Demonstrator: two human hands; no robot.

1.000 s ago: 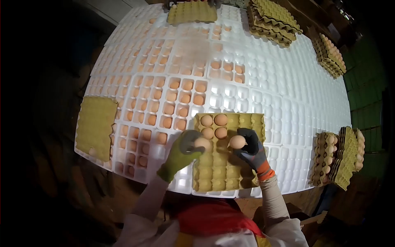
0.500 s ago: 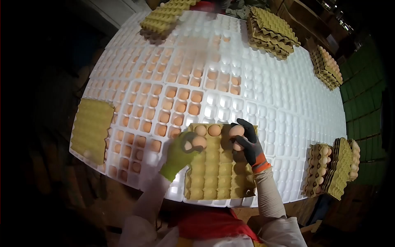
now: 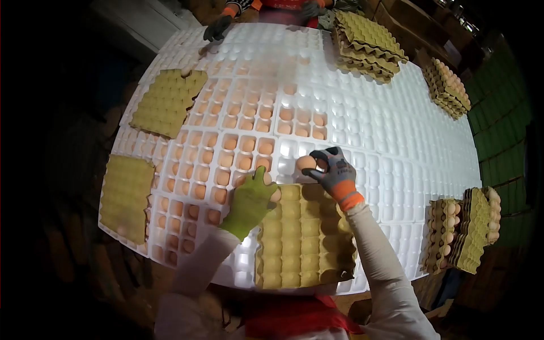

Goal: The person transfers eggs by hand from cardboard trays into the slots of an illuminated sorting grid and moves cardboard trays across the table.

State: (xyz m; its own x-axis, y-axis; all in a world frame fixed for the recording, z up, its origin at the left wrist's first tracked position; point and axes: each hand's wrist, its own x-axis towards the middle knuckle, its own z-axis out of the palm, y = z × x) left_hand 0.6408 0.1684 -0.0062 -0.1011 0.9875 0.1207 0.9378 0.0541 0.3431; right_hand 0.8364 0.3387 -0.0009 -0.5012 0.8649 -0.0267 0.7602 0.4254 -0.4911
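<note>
My left hand [image 3: 248, 205], in a green glove, curls around eggs at the left edge of a pulp egg tray; one egg [image 3: 276, 195] peeks out beside its fingers. My right hand [image 3: 336, 173], in a grey and black glove with an orange cuff, grips a brown egg [image 3: 306, 163] and a second, partly hidden one. It hovers over bare cells of a white moulded tray [image 3: 290, 148]. No eggs show in the yellowish pulp egg tray [image 3: 300, 238] below my hands.
White trays with brown eggs [image 3: 247, 144] spread to the left. Pulp trays lie at the left [image 3: 126, 198] and upper left [image 3: 170, 102]. Stacked pulp trays [image 3: 368, 45] stand at the back, with egg-filled stacks [image 3: 447, 88] at right. A co-worker's gloved hand [image 3: 218, 27] reaches in opposite.
The eggs in my pulp tray have been lifted out. My right hand moved up and left with eggs, over the white tray. A pulp tray from the far side now lies upper left.
</note>
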